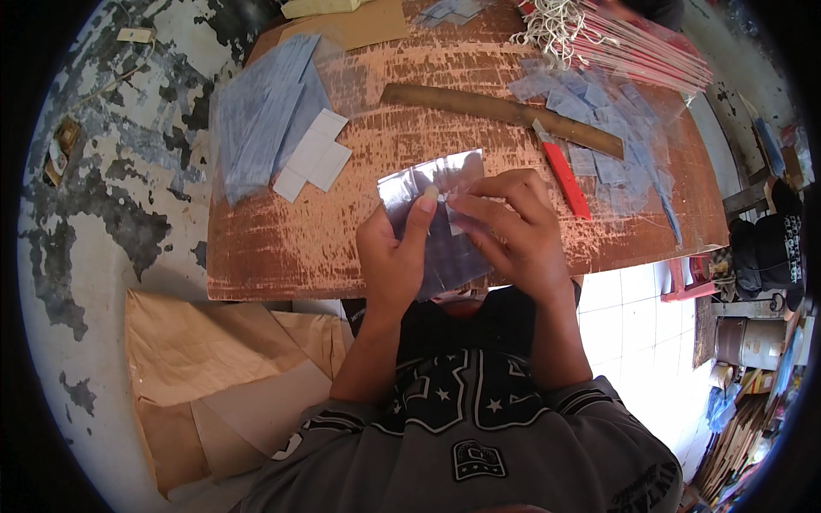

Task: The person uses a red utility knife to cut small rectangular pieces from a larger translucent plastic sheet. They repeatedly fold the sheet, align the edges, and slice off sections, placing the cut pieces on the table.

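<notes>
In front of my chest, over the table's near edge, I hold a shiny clear plastic sheet (453, 261) up in both hands. My left hand (389, 261) grips its left side, with the thumb pressed on its face near the middle. My right hand (522, 227) is closed in a pinch at the sheet's centre, close to the left thumb tip. A small pale edge or flap shows at those fingertips; whether it is a separate piece I cannot make out. Beyond my right hand lies a red cutter knife (564, 178) with its blade pointing away.
A worn wooden table (368, 248) bears a brown ruler (500, 114), long plastic strips (265, 120) and white card pieces (315, 158) at left. Small clear plastic pieces (611, 128) and red sticks with white strings (624, 56) lie at right. Brown paper (205, 350) stands below left.
</notes>
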`<state>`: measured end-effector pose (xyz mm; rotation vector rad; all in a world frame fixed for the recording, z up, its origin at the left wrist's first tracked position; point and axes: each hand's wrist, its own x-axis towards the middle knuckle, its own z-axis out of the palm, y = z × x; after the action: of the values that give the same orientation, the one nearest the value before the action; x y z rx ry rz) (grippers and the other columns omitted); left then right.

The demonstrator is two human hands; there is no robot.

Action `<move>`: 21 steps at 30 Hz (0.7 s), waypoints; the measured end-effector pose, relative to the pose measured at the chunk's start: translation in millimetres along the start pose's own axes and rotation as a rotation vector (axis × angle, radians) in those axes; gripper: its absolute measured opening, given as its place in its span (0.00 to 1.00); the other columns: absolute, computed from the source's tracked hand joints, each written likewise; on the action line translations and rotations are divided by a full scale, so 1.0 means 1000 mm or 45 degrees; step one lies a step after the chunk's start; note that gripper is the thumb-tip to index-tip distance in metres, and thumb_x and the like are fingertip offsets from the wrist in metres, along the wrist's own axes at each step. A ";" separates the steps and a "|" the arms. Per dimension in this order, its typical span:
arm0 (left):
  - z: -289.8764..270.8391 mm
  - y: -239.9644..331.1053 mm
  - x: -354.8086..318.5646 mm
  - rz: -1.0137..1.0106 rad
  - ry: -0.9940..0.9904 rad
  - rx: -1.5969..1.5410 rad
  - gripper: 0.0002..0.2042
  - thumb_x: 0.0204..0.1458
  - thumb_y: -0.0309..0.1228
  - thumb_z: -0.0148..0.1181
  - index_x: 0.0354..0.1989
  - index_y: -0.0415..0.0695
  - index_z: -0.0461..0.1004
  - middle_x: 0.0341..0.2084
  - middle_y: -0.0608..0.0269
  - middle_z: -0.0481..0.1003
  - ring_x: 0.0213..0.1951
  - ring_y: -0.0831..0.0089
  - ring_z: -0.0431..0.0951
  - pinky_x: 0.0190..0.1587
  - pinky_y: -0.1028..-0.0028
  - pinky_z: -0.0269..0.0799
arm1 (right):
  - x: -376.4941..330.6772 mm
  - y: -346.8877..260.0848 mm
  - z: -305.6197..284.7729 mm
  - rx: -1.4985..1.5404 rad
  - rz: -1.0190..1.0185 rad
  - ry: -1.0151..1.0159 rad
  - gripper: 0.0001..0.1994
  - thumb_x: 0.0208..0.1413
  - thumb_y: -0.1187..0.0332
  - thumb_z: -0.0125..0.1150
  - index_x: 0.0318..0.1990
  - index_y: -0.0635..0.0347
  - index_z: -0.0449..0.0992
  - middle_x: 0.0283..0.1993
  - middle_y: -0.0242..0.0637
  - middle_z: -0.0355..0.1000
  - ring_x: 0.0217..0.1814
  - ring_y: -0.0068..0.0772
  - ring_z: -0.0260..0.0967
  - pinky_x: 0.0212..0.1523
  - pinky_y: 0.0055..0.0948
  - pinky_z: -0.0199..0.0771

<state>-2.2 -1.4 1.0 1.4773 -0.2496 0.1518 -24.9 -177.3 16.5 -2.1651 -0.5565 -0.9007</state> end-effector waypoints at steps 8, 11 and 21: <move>0.011 0.003 -0.007 0.185 0.112 0.283 0.09 0.64 0.29 0.64 0.43 0.34 0.82 0.33 0.57 0.85 0.36 0.74 0.83 0.41 0.73 0.77 | -0.002 -0.021 0.002 -0.098 0.088 0.069 0.17 0.43 0.78 0.76 0.43 0.56 0.86 0.39 0.35 0.77 0.41 0.39 0.73 0.38 0.34 0.75; 0.011 0.006 -0.009 0.214 0.101 0.273 0.09 0.64 0.28 0.63 0.44 0.34 0.82 0.33 0.56 0.85 0.36 0.73 0.85 0.40 0.72 0.78 | -0.004 -0.036 0.010 0.083 0.289 0.184 0.12 0.51 0.77 0.72 0.43 0.57 0.83 0.39 0.35 0.76 0.33 0.32 0.74 0.32 0.30 0.75; 0.009 0.017 -0.012 0.441 0.022 0.370 0.07 0.63 0.25 0.63 0.41 0.32 0.82 0.31 0.54 0.84 0.30 0.70 0.84 0.35 0.73 0.77 | -0.003 -0.040 -0.003 0.355 0.644 -0.006 0.07 0.60 0.71 0.69 0.42 0.63 0.81 0.28 0.38 0.75 0.28 0.29 0.75 0.25 0.28 0.69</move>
<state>-18.5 -8.6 15.0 1.7102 -0.4850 0.4967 -52.3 -154.0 33.4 -1.9204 -0.1097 -0.5072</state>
